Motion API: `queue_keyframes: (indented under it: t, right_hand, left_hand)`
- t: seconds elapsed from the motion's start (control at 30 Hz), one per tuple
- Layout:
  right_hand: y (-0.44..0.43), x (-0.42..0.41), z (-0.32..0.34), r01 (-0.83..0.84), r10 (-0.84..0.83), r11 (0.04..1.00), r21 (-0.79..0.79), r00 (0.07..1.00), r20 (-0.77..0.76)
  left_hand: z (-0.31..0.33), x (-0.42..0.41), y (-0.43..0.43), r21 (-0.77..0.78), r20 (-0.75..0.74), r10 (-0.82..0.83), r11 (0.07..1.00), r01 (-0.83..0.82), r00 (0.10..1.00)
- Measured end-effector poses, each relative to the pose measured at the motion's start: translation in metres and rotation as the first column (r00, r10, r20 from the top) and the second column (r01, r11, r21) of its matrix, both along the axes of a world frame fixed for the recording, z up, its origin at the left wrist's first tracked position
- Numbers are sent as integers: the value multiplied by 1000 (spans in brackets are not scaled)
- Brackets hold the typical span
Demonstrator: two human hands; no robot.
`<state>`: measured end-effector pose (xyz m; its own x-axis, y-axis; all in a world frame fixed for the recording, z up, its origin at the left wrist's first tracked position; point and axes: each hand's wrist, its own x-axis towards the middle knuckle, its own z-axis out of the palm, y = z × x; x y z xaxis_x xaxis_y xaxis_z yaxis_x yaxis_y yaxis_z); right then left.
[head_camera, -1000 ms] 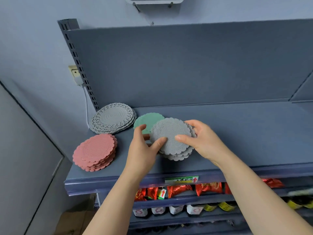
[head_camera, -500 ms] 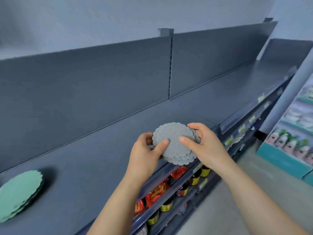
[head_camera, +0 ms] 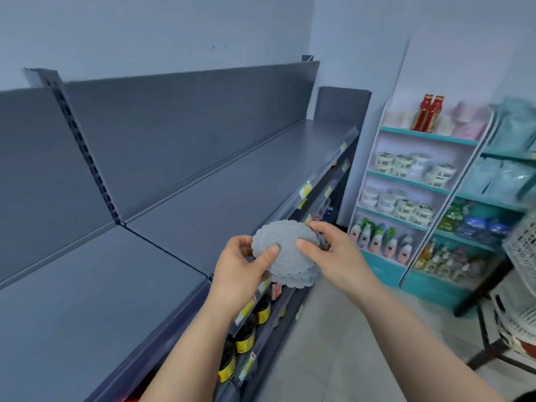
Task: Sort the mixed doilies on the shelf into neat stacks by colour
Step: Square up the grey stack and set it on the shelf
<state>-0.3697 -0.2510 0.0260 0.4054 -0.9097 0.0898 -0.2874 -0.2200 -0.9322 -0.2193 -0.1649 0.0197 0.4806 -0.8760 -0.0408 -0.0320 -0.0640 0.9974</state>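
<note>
both hands [head_camera: 285, 256] hold grey doilies [head_camera: 285, 252] beside a dark shelf [head_camera: 95, 300].

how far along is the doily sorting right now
Done: the grey doilies are gathered into one single-colour stack. In hand: the left hand and right hand both grip it, off the shelf. Left: setting it down neatly; other colours are out of view, so unjudgeable.
</note>
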Motion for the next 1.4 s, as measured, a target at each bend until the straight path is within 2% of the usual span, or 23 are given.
queue_keyframes:
  t: [0.43,0.63,0.83,0.97,1.17,1.4]
  right_hand:
    - [-233,-20,-3,99,-99,995,-15,995,11]
    - [-351,-28,4,187,-188,982,-32,982,-31]
    - [-461,-46,-2,194,-195,980,-29,980,-38]
    - [-541,-59,-12,151,-157,986,-64,983,-92]
    - [-669,-68,-18,-11,1,998,-64,989,-148]
    - [-792,-35,-32,-198,188,980,-31,961,-201]
  left_hand:
    - [-10,-8,-260,11,-20,-109,994,109,994]
    - [2,-12,-392,22,58,-178,984,177,982]
    - [-2,-29,-502,64,91,-199,979,193,976]
    - [-16,-43,-575,75,87,-167,984,161,982]
    - [-26,-62,-677,78,33,-21,997,19,999]
    - [-31,-45,-763,89,28,161,983,-163,987]
